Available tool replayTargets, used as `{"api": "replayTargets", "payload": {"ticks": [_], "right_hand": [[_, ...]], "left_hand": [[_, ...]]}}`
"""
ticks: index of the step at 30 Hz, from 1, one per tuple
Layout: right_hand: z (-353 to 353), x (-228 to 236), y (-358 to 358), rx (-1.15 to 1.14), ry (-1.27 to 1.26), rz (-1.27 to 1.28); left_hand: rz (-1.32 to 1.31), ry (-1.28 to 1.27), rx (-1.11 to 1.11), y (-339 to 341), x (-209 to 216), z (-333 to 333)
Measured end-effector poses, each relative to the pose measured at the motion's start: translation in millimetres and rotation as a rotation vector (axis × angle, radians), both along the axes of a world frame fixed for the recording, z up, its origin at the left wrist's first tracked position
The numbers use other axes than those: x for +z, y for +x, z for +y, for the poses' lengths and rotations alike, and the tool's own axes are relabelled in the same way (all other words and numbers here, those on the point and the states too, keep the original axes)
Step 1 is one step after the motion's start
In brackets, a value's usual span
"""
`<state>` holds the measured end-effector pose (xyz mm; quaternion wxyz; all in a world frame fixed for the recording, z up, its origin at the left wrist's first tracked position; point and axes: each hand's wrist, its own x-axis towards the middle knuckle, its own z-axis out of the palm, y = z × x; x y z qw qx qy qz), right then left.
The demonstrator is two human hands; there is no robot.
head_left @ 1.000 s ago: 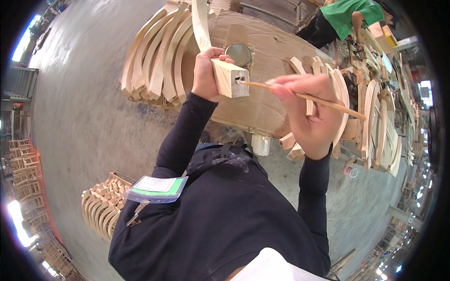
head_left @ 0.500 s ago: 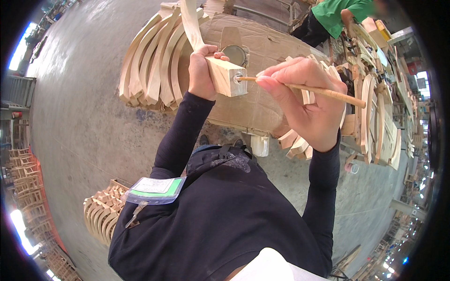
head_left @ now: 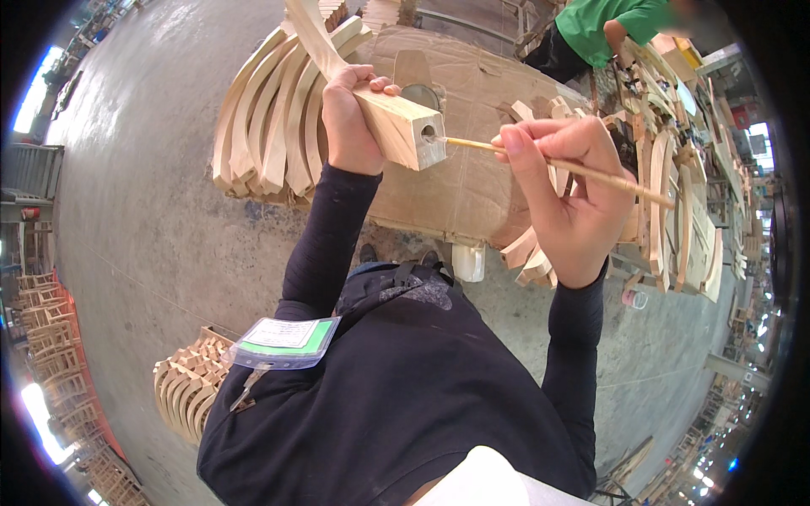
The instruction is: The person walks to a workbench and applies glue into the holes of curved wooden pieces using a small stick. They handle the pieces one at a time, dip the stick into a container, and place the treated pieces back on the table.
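Observation:
My left hand (head_left: 350, 118) is closed round a pale, curved wooden leg (head_left: 396, 126), holding it up over the cardboard-covered table. The leg's square end faces right and has a round hole in it, with a wet, whitish smear around the hole. In my right hand (head_left: 578, 181) is a thin wooden stick (head_left: 599, 174), pinched between thumb and fingers. Its narrow tip points at the holed end, just right of the hole and outside it. Behind the leg stands a round can (head_left: 420, 98), partly hidden by it.
Curved wooden pieces (head_left: 278, 110) are stacked at the table's left, more (head_left: 666, 202) at the right. Brown cardboard (head_left: 472, 185) covers the table. A person in a green shirt (head_left: 603, 25) works at the far right. Another stack (head_left: 192, 384) stands on the floor at lower left.
The stick's tip has come out of the hole as my right hand moved right and slightly down. My left hand has shifted a little left and up with the wooden leg.

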<state>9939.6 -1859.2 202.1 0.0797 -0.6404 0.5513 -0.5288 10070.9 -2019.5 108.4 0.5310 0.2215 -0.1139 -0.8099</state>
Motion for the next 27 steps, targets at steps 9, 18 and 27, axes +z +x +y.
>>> {"api": "replayTargets", "payload": {"ticks": [9, 18, 27], "right_hand": [[8.0, -31.5, 6.0, -0.018, -0.097, -0.342], [9.6, -86.7, 34.4, 0.061, -0.211, -0.607], [16.0, -121.5, 50.4, 0.108, -0.235, -0.585]], "left_hand": [[0.091, -0.051, 0.0, 2.3, 6.0, -8.6], [0.243, -0.005, -0.09, 4.9, -13.9, -34.3], [0.318, 0.084, -0.12, 18.1, -19.1, -36.6]]}}
